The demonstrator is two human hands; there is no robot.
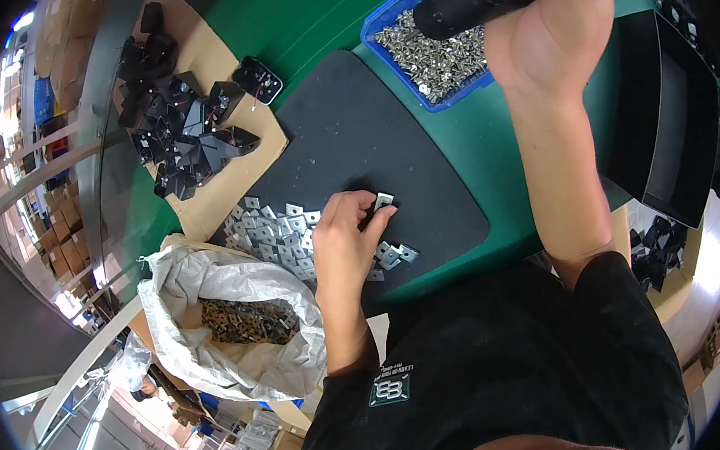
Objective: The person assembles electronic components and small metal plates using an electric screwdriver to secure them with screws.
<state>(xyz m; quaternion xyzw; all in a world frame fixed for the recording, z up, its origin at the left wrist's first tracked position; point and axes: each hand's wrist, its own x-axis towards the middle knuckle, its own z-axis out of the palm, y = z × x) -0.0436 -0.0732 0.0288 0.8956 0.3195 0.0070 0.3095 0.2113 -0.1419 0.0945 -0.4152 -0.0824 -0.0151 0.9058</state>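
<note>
My left hand (345,230) is closed in a pinch on a small silver metal bracket (384,199), just above a dark grey mat (344,125). Loose brackets (272,232) of the same kind lie heaped to the left of this hand, and a few more (394,254) are to its right. My right hand (550,41) is raised at the upper right, its fingers wrapped round a thick black electric screwdriver (478,0). One end of the screwdriver reaches over a blue bin (435,105) full of small silver screws (440,58); its other end is hidden.
Black plastic parts (187,128) with wires are piled on cardboard (245,162) at the upper left, beside one small black part (257,79). An open white sack (210,364) of small metal pieces stands at the lower left. At the right is a black box-shaped housing (664,116).
</note>
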